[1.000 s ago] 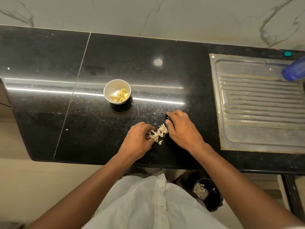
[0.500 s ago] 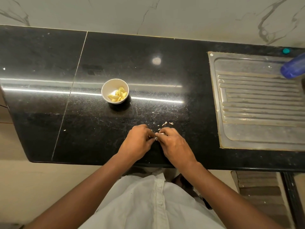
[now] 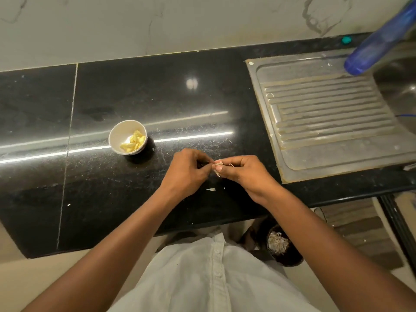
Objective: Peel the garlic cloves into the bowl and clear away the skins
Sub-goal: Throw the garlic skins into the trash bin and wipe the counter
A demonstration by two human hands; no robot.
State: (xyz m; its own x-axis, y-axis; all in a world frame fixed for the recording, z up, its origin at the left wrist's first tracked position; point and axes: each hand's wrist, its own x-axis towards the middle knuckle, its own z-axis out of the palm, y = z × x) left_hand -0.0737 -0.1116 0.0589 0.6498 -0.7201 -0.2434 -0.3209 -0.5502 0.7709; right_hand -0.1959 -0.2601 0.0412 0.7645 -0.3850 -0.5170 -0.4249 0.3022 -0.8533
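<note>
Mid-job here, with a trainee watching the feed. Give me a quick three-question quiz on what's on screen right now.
1. True or false: the bowl holds peeled cloves.
2. What do the left hand and right hand pinch between them? A) a knife B) skins C) a spoon
3. Fill in: the bin of discarded skins stands below the counter, on the person's ____ side.
Key: 1 true; 2 B; 3 right.
</note>
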